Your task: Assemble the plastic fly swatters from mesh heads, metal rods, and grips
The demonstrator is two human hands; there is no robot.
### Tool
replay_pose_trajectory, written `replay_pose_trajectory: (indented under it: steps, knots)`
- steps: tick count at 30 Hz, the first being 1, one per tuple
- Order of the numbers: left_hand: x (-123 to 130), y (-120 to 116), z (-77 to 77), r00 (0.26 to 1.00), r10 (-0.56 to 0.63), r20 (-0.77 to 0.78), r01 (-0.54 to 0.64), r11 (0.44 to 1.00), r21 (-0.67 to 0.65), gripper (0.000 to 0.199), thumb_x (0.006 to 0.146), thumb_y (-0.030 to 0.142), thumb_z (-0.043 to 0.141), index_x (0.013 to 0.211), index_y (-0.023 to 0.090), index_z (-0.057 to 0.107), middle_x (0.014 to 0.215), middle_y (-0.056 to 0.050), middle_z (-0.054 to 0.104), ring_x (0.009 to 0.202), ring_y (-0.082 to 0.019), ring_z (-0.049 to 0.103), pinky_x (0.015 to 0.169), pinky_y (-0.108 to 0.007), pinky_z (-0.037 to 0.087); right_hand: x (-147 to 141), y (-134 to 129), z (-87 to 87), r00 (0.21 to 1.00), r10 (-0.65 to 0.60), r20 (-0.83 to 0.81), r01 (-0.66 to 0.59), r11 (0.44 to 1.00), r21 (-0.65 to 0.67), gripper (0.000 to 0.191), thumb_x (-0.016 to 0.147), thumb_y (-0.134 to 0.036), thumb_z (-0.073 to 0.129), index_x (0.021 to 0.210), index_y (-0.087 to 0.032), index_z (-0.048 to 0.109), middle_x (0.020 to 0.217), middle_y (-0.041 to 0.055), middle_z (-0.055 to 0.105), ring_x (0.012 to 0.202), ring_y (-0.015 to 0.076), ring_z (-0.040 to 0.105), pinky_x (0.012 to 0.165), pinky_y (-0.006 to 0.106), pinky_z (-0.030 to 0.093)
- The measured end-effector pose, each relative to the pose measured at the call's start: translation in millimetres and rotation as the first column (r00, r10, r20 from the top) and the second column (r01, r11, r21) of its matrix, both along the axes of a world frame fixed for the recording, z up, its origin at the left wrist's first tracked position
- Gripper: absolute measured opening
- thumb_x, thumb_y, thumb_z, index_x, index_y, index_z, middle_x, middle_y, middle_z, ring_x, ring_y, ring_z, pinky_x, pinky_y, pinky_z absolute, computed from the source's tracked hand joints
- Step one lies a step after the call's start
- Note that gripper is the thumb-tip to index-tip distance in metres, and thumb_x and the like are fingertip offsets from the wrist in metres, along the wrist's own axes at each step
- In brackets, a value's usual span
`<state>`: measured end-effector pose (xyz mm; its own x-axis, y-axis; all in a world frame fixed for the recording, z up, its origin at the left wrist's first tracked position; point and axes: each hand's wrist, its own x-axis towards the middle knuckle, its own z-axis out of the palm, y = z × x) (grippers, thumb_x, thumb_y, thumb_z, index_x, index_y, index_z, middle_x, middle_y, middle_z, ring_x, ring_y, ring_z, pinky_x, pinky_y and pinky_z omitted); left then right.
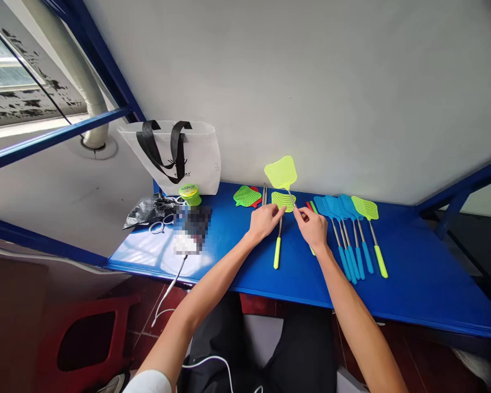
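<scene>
A yellow-green fly swatter (281,172) is raised above the table, its metal shaft pinched in my right hand (312,226). My left hand (265,220) is closed, with its fingertips just left of that shaft and over a second yellow-green fly swatter (277,252) lying on the table. Whether the left fingers grip either one is hidden. Red and green pieces (312,207) lie partly hidden behind my right hand. To the right, several blue fly swatters (354,256) lie in an overlapping row, a yellow-green fly swatter (378,262) at its end.
Green (246,196) and red mesh heads and metal rods (264,194) lie behind my left hand. Left on the blue table (425,278) are a white bag (202,158), a green tub (191,195), scissors (156,227), black plastic (143,210) and a white cable (175,278). Blue frame bars flank it.
</scene>
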<state>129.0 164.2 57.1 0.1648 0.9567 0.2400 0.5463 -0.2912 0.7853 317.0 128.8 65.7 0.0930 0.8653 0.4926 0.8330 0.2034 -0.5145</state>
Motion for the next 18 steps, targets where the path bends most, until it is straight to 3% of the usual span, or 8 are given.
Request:
replay_pose_trajectory:
  steps: [2,4,7,9,14,18]
  knots:
    - [3.0,-6.4,-1.1,0.964,-0.002,-0.264,0.008,1.000,0.021,0.053,0.107,0.064,0.062,0.082,0.018,0.074,0.087,-0.013,0.075,0.089,-0.029,0.071,0.075,-0.033,0.042,3.8,1.0,0.5,1.000,-0.024,0.011,0.025,1.000,-0.017,0.053,0.110,-0.060,0.053,0.079,-0.024,0.075,0.065,0.0044,0.071,0.062,0.0196,0.063,0.061,0.030,0.033]
    - [7.5,-11.8,-1.3,0.909,-0.017,-0.417,0.020,1.000,0.003,0.045,0.108,0.056,0.064,0.090,0.017,0.076,0.096,-0.016,0.077,0.094,-0.031,0.073,0.077,-0.034,0.042,5.3,1.6,0.0,0.999,-0.034,0.023,0.035,0.999,-0.037,0.051,0.109,-0.057,0.054,0.074,-0.024,0.071,0.064,0.0039,0.070,0.061,0.0191,0.062,0.061,0.030,0.032]
    - [12.2,-16.4,0.5,0.854,-0.046,-0.517,0.036,0.999,-0.029,0.039,0.112,0.045,0.057,0.098,0.016,0.079,0.101,-0.018,0.079,0.094,-0.031,0.075,0.076,-0.034,0.042,5.3,2.2,-1.5,0.998,-0.042,0.041,0.045,0.997,-0.065,0.047,0.107,-0.052,0.057,0.070,-0.025,0.067,0.064,0.0029,0.070,0.061,0.0187,0.061,0.061,0.030,0.029]
    - [12.2,-17.3,2.9,0.846,-0.067,-0.529,0.055,0.998,-0.039,0.039,0.112,0.039,0.054,0.093,0.015,0.079,0.097,-0.019,0.079,0.091,-0.030,0.075,0.075,-0.035,0.040,5.4,2.4,-2.0,0.997,-0.054,0.047,0.057,0.995,-0.077,0.046,0.106,-0.051,0.058,0.069,-0.025,0.065,0.064,0.0028,0.070,0.061,0.0187,0.061,0.061,0.031,0.028]
    - [3.6,-15.2,11.9,0.929,-0.018,-0.369,0.020,1.000,0.001,0.044,0.108,0.045,0.061,0.075,0.019,0.075,0.077,-0.013,0.075,0.075,-0.027,0.070,0.068,-0.034,0.033,7.6,1.7,2.0,0.998,-0.068,0.010,0.068,0.997,-0.040,0.050,0.108,-0.056,0.054,0.070,-0.025,0.067,0.064,0.0042,0.070,0.060,0.0196,0.060,0.060,0.031,0.030]
    - [-6.9,-9.8,22.8,0.999,0.027,0.024,-0.027,0.999,0.038,0.048,0.104,0.050,0.065,0.066,0.020,0.070,0.064,-0.005,0.067,0.061,-0.019,0.057,0.064,-0.032,0.030,9.2,-0.9,8.7,0.995,-0.075,-0.069,0.077,0.996,0.033,0.052,0.110,-0.059,0.050,0.076,-0.024,0.070,0.066,0.0054,0.071,0.059,0.0199,0.062,0.061,0.031,0.035]
